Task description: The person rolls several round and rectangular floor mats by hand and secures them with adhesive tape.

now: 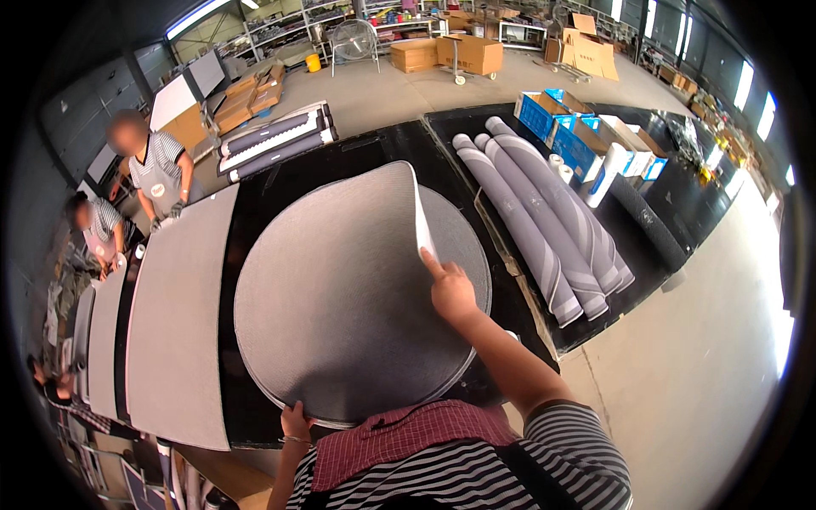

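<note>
A large round grey rug (pixel 340 272) lies in front of me on a black table, on top of another round rug (pixel 463 246) whose rim shows at the right. The top rug's far right edge is lifted and curls over, showing a white underside. My right hand (pixel 452 291) is at that raised edge, index finger stretched along it and the other fingers curled; the thumb is hidden. My left hand (pixel 295 422) is closed on the near left rim, its fingertips partly hidden.
Rolled grey rugs (pixel 544 212) lie on the right-hand table, beside blue boxes (pixel 578 149) and a dark roll (pixel 648 225). Flat grey rugs (pixel 178 323) lie at left, where two people (pixel 157 174) work. A fan (pixel 353 42) and cardboard boxes (pixel 467 55) stand behind.
</note>
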The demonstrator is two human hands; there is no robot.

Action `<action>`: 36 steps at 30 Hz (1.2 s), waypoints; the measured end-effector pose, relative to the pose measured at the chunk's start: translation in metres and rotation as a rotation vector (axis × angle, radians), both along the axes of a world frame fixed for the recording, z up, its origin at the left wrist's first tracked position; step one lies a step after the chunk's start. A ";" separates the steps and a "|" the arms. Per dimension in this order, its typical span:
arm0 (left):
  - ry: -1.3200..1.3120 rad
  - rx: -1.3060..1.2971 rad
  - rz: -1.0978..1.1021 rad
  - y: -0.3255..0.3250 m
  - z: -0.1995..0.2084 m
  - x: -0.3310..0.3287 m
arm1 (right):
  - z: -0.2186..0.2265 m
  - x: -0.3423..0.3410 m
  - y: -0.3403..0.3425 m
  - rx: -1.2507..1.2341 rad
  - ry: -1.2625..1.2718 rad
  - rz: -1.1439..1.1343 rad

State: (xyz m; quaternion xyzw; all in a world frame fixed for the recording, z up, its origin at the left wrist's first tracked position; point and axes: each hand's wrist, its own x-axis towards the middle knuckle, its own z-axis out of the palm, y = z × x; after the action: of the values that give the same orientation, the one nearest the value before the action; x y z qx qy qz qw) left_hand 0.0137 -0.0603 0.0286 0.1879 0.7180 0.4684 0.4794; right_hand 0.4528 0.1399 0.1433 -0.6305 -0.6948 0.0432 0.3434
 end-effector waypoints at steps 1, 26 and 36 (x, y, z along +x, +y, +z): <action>0.018 0.026 0.010 0.003 0.000 0.004 | -0.001 -0.003 -0.001 -0.015 -0.019 0.005; 0.590 -0.268 -0.566 -0.018 0.027 0.006 | -0.105 0.118 0.074 -0.383 0.319 -0.413; 1.186 0.677 -1.351 0.017 0.016 0.100 | -0.077 0.055 -0.064 -0.310 0.151 0.194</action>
State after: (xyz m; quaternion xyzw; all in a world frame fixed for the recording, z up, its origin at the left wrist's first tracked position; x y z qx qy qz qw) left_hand 0.1137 -0.0431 0.0442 0.8969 0.4105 0.1045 0.1271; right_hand 0.5080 0.0755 0.0666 -0.6008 -0.7095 0.2297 0.2878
